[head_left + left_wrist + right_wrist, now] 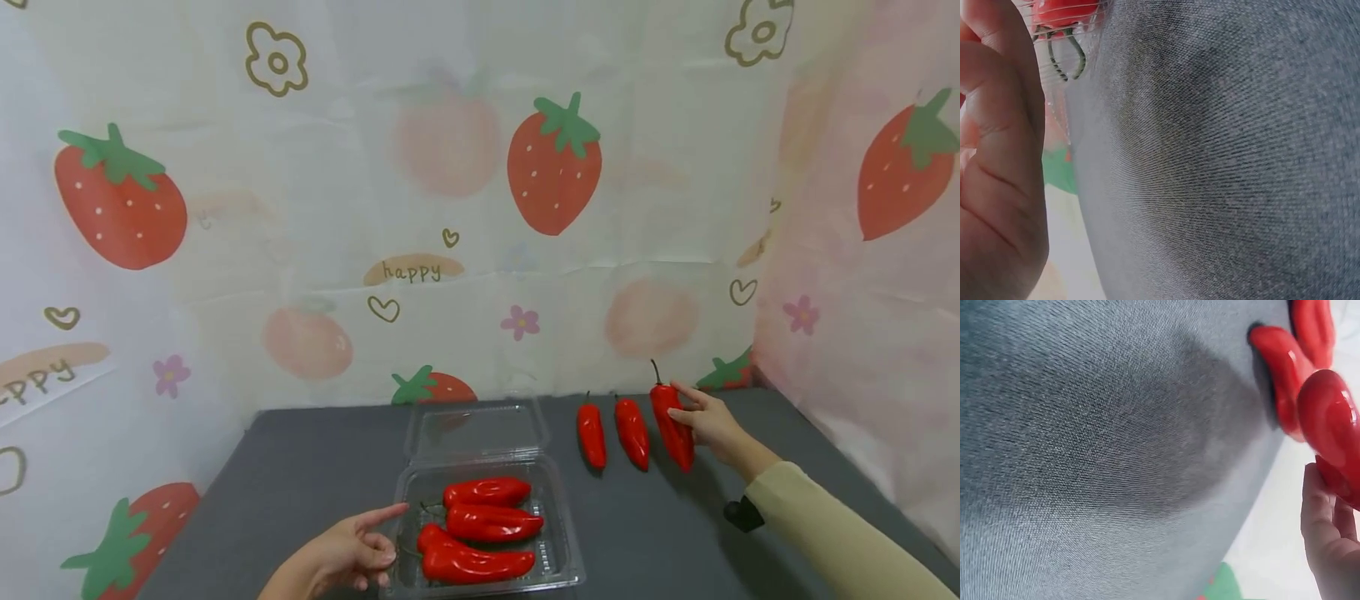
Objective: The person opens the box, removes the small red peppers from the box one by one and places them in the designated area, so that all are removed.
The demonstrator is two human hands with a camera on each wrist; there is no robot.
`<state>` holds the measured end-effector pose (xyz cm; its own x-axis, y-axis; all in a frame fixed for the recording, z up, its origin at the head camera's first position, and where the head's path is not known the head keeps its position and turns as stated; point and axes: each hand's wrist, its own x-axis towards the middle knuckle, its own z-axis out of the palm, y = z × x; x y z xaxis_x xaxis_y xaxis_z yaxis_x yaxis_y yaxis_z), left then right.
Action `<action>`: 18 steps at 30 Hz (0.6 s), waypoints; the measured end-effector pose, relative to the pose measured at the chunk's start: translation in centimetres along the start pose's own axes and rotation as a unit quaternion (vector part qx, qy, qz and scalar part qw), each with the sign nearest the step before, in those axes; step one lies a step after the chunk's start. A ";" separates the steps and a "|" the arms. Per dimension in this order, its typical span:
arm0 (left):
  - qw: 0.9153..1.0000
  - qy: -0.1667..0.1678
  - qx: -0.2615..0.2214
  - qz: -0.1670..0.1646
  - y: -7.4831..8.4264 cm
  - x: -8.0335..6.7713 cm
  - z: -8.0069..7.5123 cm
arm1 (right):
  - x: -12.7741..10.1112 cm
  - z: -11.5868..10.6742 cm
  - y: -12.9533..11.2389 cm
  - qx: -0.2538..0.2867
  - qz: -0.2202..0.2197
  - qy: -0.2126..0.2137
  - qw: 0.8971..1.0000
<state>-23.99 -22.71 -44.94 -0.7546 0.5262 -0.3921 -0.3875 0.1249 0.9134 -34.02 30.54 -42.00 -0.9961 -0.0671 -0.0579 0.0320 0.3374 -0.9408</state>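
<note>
Long red peppers are the objects here. My right hand (712, 423) grips one red pepper (670, 425) between thumb and fingers, its stem up; the right wrist view shows this pepper (1332, 422) raised off the table. Just left of it, two more peppers (632, 433) (591, 436) lie side by side on the table. A clear plastic box (558, 533) holds three red peppers (495, 522), lying sideways with stems to the left. At the box's left rim is my left hand (345, 550), index finger stretched over the edge, other fingers loosely bent. In the left wrist view fingers partly hide the box.
The clear lid (480, 429) lies folded back behind the box. A dark grey cloth (315, 458) covers the table. Strawberry-print sheets (337, 192) hang behind and at both sides. A black device (742, 514) sits at the right wrist.
</note>
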 end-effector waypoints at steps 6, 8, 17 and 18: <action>1.000 -0.005 -0.004 -0.001 0.1 0.0 0.0 | 1.0 -0.2 1.1 0.007 0.025 0.009 1.000; 1.000 -0.008 -0.004 -0.001 0.1 -0.1 0.0 | 1.4 -0.3 1.5 0.010 0.035 0.010 0.999; 0.995 -0.076 -0.061 -0.004 -0.1 0.0 -0.7 | 3.8 -0.7 3.3 -0.022 0.085 0.025 0.996; 0.995 -0.079 -0.059 -0.003 0.0 0.0 -0.8 | 4.0 -0.7 3.5 -0.022 0.089 0.025 0.995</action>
<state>-24.38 -23.40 -45.06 -0.6622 0.6531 -0.3673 -0.4588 0.0341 0.8879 -37.97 32.15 -45.26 -0.9779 0.0433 -0.2043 0.2052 0.3812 -0.9014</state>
